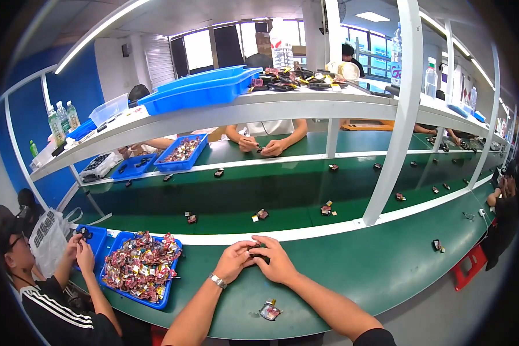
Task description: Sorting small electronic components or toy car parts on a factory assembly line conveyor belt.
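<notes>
Black small piece (pixel 255 252): gripped between left hand (pixel 234 262) and right hand (pixel 275 263); best steadied low over flat green worktop (pixel 357 271).

Silver wristband (pixel 217 281), black sleeve (pixel 376 337)

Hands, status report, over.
Left hand and right hand together, holding small dark part. Loose piece on green table, apart from both hands. Heaped blue tray leftward.
</notes>
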`<state>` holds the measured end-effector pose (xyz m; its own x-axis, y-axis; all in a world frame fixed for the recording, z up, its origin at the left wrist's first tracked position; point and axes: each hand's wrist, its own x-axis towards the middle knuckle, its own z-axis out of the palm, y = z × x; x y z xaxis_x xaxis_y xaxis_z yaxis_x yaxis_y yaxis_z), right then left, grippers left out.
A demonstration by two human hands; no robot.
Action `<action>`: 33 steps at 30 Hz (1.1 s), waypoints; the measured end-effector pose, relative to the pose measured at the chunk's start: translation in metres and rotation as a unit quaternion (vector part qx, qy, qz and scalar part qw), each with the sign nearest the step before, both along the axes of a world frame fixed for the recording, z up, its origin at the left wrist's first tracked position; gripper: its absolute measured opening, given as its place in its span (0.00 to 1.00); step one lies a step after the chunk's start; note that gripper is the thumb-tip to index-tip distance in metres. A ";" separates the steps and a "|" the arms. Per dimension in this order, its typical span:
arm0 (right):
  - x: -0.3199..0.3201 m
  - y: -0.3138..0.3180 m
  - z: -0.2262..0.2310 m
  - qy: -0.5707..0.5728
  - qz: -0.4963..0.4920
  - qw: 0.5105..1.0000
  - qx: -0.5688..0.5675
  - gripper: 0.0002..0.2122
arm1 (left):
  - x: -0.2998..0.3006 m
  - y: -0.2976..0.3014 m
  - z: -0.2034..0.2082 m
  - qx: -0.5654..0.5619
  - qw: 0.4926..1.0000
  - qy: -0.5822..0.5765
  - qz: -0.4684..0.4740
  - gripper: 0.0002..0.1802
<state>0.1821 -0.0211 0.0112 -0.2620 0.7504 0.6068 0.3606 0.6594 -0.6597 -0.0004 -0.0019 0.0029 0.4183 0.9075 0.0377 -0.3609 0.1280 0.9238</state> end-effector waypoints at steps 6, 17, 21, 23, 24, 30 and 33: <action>0.003 -0.003 0.008 -0.023 -0.071 0.995 0.073 0.09 | 0.004 -0.004 0.007 -0.001 1.000 -0.003 0.000 0.16; -0.005 -0.003 0.013 -0.050 -0.101 0.982 0.149 0.07 | 0.000 -0.004 0.004 -0.017 1.000 0.006 -0.016 0.17; -0.004 -0.002 0.010 -0.064 -0.108 0.980 0.155 0.06 | 0.003 -0.003 0.005 -0.023 0.999 0.007 -0.021 0.16; -0.004 -0.002 0.009 -0.064 -0.114 0.979 0.156 0.06 | 0.004 -0.003 0.005 -0.016 1.000 0.014 -0.018 0.16; -0.005 -0.002 0.009 -0.063 -0.114 0.979 0.156 0.06 | 0.003 -0.003 0.005 -0.016 1.000 0.014 -0.018 0.16; -0.008 -0.002 0.005 -0.064 -0.142 0.976 0.152 0.07 | 0.007 -0.006 0.007 -0.012 0.999 0.042 -0.004 0.16; -0.009 -0.002 0.004 -0.067 -0.152 0.976 0.139 0.08 | 0.011 -0.007 0.008 -0.024 0.999 0.036 0.009 0.14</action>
<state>0.1733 -0.0234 0.0155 -0.1439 0.6171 0.7736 0.6385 0.6552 -0.4039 0.0110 -0.0088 0.0111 0.4026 0.9147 -0.0357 -0.2957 0.1669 0.9406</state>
